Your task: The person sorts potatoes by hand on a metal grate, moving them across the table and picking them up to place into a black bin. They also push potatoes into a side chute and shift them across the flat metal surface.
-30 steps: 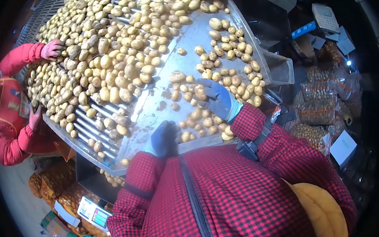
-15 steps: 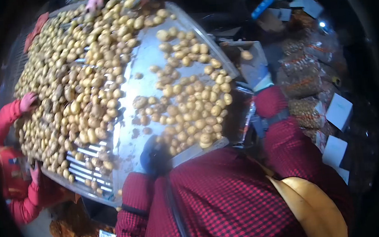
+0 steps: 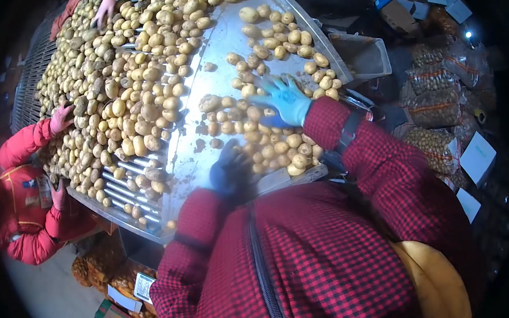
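Note:
Many potatoes [image 3: 280, 148] are spread over the metal tray [image 3: 191, 146] in front of me. My right hand [image 3: 286, 100], in a light blue glove, is over the potatoes on the right part of the tray, fingers spread, holding nothing. My left hand [image 3: 230, 170], in a dark blue glove, is low over the tray beside the near potatoes. It is blurred and in shadow, and its fingers cannot be made out clearly.
At the left, a co-worker in a red jacket [image 3: 23, 183] has gloved hands at the potato pile [image 3: 111, 86]. Another person's pink-gloved hand [image 3: 104, 9] is at the top. A grey bin [image 3: 372, 57] and filled bags [image 3: 435, 106] are at the right.
My right hand has moved left from the grey bin to above the potatoes, its fingers now spread. The potato seen in the bin is gone from sight. The whole view has shifted.

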The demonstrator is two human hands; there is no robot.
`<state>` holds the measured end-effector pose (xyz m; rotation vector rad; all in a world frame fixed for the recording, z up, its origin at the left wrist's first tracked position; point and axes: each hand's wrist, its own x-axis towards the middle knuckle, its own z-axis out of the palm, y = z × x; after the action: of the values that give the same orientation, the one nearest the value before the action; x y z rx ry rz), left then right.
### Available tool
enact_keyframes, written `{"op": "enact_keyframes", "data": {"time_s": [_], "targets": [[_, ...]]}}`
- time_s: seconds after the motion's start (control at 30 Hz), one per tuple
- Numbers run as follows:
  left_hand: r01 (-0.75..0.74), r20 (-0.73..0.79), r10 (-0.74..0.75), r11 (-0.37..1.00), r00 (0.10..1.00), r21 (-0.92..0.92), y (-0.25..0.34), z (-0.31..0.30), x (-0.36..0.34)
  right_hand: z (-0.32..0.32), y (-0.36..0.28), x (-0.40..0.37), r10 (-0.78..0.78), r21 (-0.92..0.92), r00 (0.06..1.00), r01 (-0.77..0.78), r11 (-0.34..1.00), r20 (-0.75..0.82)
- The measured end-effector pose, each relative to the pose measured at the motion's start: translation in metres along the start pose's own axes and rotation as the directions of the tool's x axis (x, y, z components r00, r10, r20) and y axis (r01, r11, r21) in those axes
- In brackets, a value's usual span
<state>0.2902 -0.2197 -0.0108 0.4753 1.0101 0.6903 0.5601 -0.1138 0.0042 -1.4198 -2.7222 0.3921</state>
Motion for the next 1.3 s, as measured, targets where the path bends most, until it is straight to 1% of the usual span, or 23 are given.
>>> {"op": "enact_keyframes", "data": {"time_s": [0.03, 0.1, 0.13, 0.23, 0.27, 0.3, 0.33, 0.37, 0.4, 0.43, 0.47, 0.5, 0.53, 0.63, 0.67, 0.77, 0.83, 0.87, 0.9, 1.0, 1.13, 1.23, 1.3], "targets": [[-0.256, 0.203, 0.208, 0.933, 0.957, 0.254, -0.006, 0.001, 0.009, 0.005, -0.005, -0.012, 0.002, -0.042, 0.999, -0.004, 0.999, -0.049], [-0.273, 0.324, 0.174, 0.917, 0.930, 0.291, -0.012, 0.014, 0.029, 0.002, 0.000, -0.030, 0.001, -0.086, 0.998, -0.005, 0.996, -0.055], [-0.004, 0.240, -0.024, 0.993, 0.970, 0.117, 0.007, 0.047, 0.033, -0.008, 0.005, -0.039, 0.001, -0.086, 1.000, -0.002, 0.996, -0.016], [-0.028, 0.203, -0.019, 0.973, 0.979, 0.228, 0.002, 0.080, 0.044, -0.011, 0.029, -0.070, 0.029, -0.028, 0.999, -0.028, 0.999, 0.014], [-0.352, 0.433, 0.137, 0.811, 0.891, 0.467, 0.001, 0.075, 0.049, -0.010, 0.037, -0.081, 0.042, -0.002, 0.999, -0.042, 0.999, 0.011], [-0.705, 0.643, 0.296, 0.384, 0.706, 0.596, 0.000, 0.069, 0.054, -0.015, 0.042, -0.090, 0.055, -0.019, 0.998, -0.054, 0.998, 0.042], [-0.849, 0.777, 0.414, -0.020, 0.474, 0.529, 0.008, 0.071, 0.054, -0.021, 0.045, -0.098, 0.070, -0.035, 0.995, -0.067, 0.997, 0.075], [-0.724, 0.627, 0.362, 0.361, 0.690, 0.589, 0.008, 0.071, 0.038, -0.024, 0.046, -0.108, 0.086, -0.048, 0.990, -0.081, 0.996, 0.110], [-0.481, 0.448, 0.207, 0.556, 0.870, 0.678, 0.034, 0.077, 0.014, -0.021, 0.048, -0.123, 0.108, -0.045, 0.989, -0.104, 0.994, 0.103], [-0.189, 0.229, 0.035, 0.693, 0.973, 0.696, 0.059, 0.084, -0.010, -0.016, 0.051, -0.137, 0.131, -0.046, 0.987, -0.128, 0.991, 0.093], [-0.332, 0.226, 0.254, 0.538, 0.940, 0.775, 0.054, 0.062, -0.014, -0.015, 0.056, -0.145, 0.155, -0.048, 0.985, -0.151, 0.987, 0.081], [-0.391, 0.212, 0.461, 0.336, 0.862, 0.857, 0.048, 0.040, -0.018, -0.026, 0.061, -0.145, 0.140, 0.092, 0.990, -0.141, 0.986, 0.013], [-0.360, 0.256, 0.511, 0.114, 0.820, 0.926, 0.064, 0.032, -0.027, -0.034, 0.066, -0.140, 0.149, 0.107, 0.987, -0.142, 0.984, -0.055], [-0.232, 0.164, 0.456, 0.096, 0.875, 0.968, 0.048, -0.001, -0.007, -0.065, 0.082, -0.109, 0.161, 0.105, 0.932, -0.133, 0.985, -0.324], [-0.221, 0.141, 0.435, 0.138, 0.889, 0.965, 0.039, -0.012, 0.005, -0.068, 0.089, -0.091, 0.181, 0.132, 0.918, -0.143, 0.981, -0.352], [-0.200, 0.167, 0.449, 0.029, 0.878, 0.979, 0.043, 0.003, 0.031, -0.075, 0.120, -0.033, 0.220, 0.183, 0.886, -0.157, 0.971, -0.408], [-0.325, 0.259, 0.495, 0.050, 0.829, 0.944, 0.045, 0.002, 0.055, -0.067, 0.145, 0.006, 0.212, 0.190, 0.888, -0.144, 0.971, -0.409], [-0.385, 0.303, 0.517, 0.056, 0.801, 0.921, 0.050, 0.003, 0.069, -0.064, 0.154, 0.026, 0.212, 0.176, 0.897, -0.153, 0.972, -0.387], [-0.333, 0.241, 0.496, 0.105, 0.834, 0.937, 0.062, 0.014, 0.082, -0.062, 0.163, 0.044, 0.214, 0.161, 0.906, -0.165, 0.973, -0.366], [-0.489, 0.455, 0.490, -0.064, 0.744, 0.870, 0.092, 0.014, 0.119, -0.059, 0.181, 0.087, 0.195, 0.033, 0.945, -0.193, 0.981, -0.261], [-0.505, 0.492, 0.510, -0.125, 0.706, 0.854, 0.124, 0.038, 0.170, -0.067, 0.179, 0.121, 0.232, -0.244, 0.971, -0.238, 0.940, -0.055], [-0.518, 0.540, 0.574, -0.222, 0.615, 0.826, 0.123, 0.054, 0.203, -0.063, 0.168, 0.130, 0.336, -0.261, 0.941, -0.317, 0.912, 0.029], [-0.536, 0.541, 0.564, -0.194, 0.625, 0.822, 0.121, 0.068, 0.213, -0.071, 0.153, 0.121, 0.342, -0.209, 0.932, -0.313, 0.927, 0.122]]}}
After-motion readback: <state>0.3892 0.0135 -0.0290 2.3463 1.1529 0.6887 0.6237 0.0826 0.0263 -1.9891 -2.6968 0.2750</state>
